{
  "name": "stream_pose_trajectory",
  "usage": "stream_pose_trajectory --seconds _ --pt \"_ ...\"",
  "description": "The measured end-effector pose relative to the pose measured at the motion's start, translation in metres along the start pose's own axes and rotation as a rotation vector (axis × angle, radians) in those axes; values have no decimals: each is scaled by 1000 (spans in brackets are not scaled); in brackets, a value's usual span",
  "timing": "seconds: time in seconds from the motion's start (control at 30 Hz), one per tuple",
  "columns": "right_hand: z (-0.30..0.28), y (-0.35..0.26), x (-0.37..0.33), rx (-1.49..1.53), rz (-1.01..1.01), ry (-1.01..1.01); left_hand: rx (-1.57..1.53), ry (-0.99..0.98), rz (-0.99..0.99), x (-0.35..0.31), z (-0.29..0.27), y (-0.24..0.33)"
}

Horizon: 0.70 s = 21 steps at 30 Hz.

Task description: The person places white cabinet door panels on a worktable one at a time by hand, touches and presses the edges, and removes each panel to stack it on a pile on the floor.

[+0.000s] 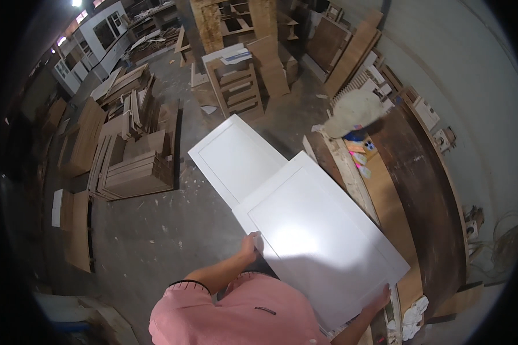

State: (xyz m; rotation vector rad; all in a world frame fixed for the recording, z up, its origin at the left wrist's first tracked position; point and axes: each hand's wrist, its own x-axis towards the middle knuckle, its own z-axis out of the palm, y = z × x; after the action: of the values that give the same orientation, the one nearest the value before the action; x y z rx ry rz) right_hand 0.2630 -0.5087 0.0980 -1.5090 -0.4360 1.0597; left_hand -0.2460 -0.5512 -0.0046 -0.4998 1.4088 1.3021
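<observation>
A large white panel with a grooved rectangular border, like a cabinet door (322, 224), lies tilted across the space before me, a bright glare on its middle. My left hand (251, 245) is closed on its left edge, the thumb over the top face. At the near right edge, my right hand (379, 298) is closed on the same panel; its fingers are partly hidden beneath. A second white panel (233, 158) of the same style reaches out from under the far left side of the first. What supports that one is hidden.
To the right runs a workbench (408, 230) with a beige cap (355, 112), small bottles and a white crumpled cloth (415, 315). Stacked wooden boards (138, 172) stand on the grey floor at left. A slatted wooden frame (239, 92) is straight ahead.
</observation>
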Motion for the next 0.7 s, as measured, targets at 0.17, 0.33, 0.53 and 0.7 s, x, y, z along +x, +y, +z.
stream_pose_trajectory --seconds 0.17,0.33,0.53,0.7 --pt "157 12 -39 -135 -33 -6 -66 9 38 66 -56 85" --pt "311 62 -65 -244 4 -55 -24 116 250 80 -43 186" --pt "453 133 -78 -192 28 -126 -157 78 462 179 -66 258" --pt "515 140 -105 -166 110 -150 -159 70 415 219 -83 286"
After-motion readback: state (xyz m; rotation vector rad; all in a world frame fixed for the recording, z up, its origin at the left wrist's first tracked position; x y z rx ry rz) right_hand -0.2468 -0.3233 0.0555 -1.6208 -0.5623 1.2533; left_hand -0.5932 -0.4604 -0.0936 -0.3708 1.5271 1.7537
